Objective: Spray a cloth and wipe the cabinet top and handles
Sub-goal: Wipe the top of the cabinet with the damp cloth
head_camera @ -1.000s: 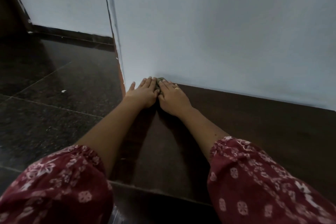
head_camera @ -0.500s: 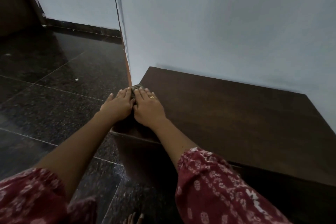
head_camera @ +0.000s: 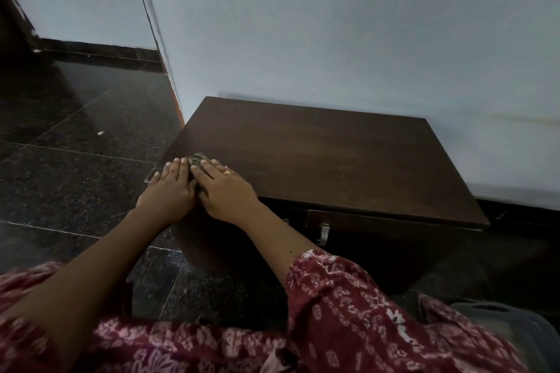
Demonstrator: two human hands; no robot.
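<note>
A low dark wooden cabinet (head_camera: 333, 154) stands against a pale wall. Both hands lie flat side by side on the front left corner of its top. My left hand (head_camera: 168, 189) and my right hand (head_camera: 225, 191), which wears a gold ring, press down on a small dark patterned cloth (head_camera: 198, 158). Only a bit of the cloth shows past the fingertips; the rest is hidden under the hands. A metal handle (head_camera: 324, 233) hangs on the cabinet's front, right of my right forearm.
Dark polished granite floor (head_camera: 75, 160) spreads to the left, with a small white speck on it. The wall's corner edge (head_camera: 160, 48) meets the cabinet's back left corner. My red patterned sleeves fill the bottom of the view.
Both hands have slid the cloth from the back left by the wall toward the cabinet's front left corner. The view has pulled back, showing the whole top and the front handle.
</note>
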